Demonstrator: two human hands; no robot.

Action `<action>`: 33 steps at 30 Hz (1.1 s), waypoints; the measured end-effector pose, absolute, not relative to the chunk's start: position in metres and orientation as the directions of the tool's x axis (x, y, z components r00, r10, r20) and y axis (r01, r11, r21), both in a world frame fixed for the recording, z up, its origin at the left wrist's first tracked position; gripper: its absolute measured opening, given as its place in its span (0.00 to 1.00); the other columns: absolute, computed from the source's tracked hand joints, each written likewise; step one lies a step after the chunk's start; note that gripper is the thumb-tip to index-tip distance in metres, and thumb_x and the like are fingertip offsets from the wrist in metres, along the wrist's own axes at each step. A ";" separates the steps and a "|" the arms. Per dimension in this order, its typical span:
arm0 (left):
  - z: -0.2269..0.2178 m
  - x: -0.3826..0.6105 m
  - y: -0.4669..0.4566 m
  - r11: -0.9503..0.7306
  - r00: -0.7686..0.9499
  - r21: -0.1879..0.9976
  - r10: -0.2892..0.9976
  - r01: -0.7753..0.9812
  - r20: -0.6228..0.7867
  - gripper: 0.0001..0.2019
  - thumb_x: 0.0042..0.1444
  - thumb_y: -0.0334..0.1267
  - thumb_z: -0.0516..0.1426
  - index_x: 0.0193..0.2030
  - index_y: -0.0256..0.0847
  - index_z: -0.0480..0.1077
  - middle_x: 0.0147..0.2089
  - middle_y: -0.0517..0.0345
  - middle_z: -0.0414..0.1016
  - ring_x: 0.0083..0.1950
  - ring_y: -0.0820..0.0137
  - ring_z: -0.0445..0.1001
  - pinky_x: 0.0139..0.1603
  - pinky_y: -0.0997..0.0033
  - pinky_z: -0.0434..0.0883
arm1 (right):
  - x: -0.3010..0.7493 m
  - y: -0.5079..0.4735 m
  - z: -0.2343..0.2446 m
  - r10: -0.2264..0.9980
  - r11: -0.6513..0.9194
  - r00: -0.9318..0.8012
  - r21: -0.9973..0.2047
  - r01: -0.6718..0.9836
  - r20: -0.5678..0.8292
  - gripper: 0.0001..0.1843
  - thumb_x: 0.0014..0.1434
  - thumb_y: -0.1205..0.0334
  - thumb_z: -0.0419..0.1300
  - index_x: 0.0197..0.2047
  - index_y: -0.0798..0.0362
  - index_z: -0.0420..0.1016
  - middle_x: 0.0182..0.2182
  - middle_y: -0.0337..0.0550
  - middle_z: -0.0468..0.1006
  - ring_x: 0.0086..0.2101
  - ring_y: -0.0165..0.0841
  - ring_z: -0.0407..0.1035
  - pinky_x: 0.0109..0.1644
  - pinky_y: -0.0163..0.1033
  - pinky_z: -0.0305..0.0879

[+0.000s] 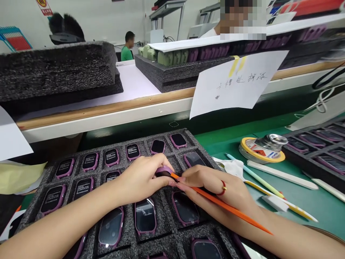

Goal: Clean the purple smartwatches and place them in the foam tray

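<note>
My left hand [141, 178] is closed around a small purple watch body [163, 169], held just above a dark foam tray [179, 230]. My right hand [215, 185], with a red ring on one finger, pinches a thin orange stick [223, 207] whose tip touches the watch body. The tray holds several purple-rimmed watch bodies with black screens, such as one [145, 214] directly below my hands.
On the green mat to the right lie a white cloth [233, 167], several thin sticks [280, 175] and a yellow tape roll [260, 151] with a metal cap. Another foam tray [316, 153] stands far right. A paper note [234, 84] hangs from the shelf; other people sit behind.
</note>
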State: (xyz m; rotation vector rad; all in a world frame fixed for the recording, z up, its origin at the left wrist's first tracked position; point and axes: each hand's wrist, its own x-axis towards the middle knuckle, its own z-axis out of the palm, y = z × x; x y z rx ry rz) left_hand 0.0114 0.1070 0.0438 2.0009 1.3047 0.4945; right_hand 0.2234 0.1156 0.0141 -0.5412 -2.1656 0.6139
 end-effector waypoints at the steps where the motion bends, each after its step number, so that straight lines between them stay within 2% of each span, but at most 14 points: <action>1: 0.044 0.012 0.107 -0.259 0.419 0.715 0.907 0.649 -0.052 0.04 0.61 0.33 0.61 0.40 0.44 0.70 0.36 0.64 0.81 0.38 0.68 0.79 0.38 0.70 0.68 | 0.223 0.116 0.014 0.563 0.788 -0.588 -0.592 0.170 0.581 0.10 0.68 0.71 0.58 0.37 0.46 0.69 0.32 0.39 0.78 0.30 0.30 0.76 0.32 0.33 0.70; 14: 0.045 0.014 0.106 -0.224 0.392 0.709 0.917 0.669 -0.080 0.04 0.61 0.32 0.61 0.41 0.44 0.70 0.36 0.64 0.80 0.39 0.66 0.79 0.39 0.69 0.67 | 0.223 0.116 0.011 0.547 0.799 -0.587 -0.582 0.152 0.597 0.12 0.67 0.74 0.59 0.37 0.47 0.65 0.32 0.37 0.76 0.31 0.28 0.75 0.34 0.32 0.70; 25: 0.043 0.013 0.108 -0.233 0.405 0.720 0.911 0.654 -0.073 0.05 0.61 0.34 0.62 0.42 0.43 0.70 0.40 0.62 0.81 0.42 0.66 0.79 0.41 0.69 0.67 | 0.222 0.117 0.012 0.525 0.812 -0.607 -0.566 0.146 0.597 0.11 0.67 0.74 0.59 0.39 0.47 0.66 0.34 0.39 0.76 0.33 0.30 0.75 0.35 0.33 0.71; 30: 0.043 0.014 0.108 -0.219 0.402 0.709 0.910 0.670 -0.098 0.03 0.62 0.35 0.60 0.42 0.43 0.69 0.36 0.63 0.79 0.37 0.67 0.77 0.38 0.69 0.65 | 0.223 0.118 0.011 0.528 0.803 -0.590 -0.585 0.112 0.611 0.10 0.68 0.74 0.57 0.38 0.48 0.67 0.33 0.39 0.76 0.33 0.30 0.75 0.35 0.34 0.70; 33: 0.043 0.015 0.109 -0.214 0.399 0.712 0.912 0.668 -0.100 0.04 0.62 0.36 0.61 0.42 0.43 0.70 0.39 0.62 0.81 0.41 0.66 0.78 0.41 0.69 0.66 | 0.223 0.118 0.009 0.529 0.805 -0.602 -0.579 0.132 0.598 0.10 0.67 0.75 0.58 0.39 0.48 0.67 0.34 0.39 0.76 0.33 0.30 0.74 0.35 0.33 0.70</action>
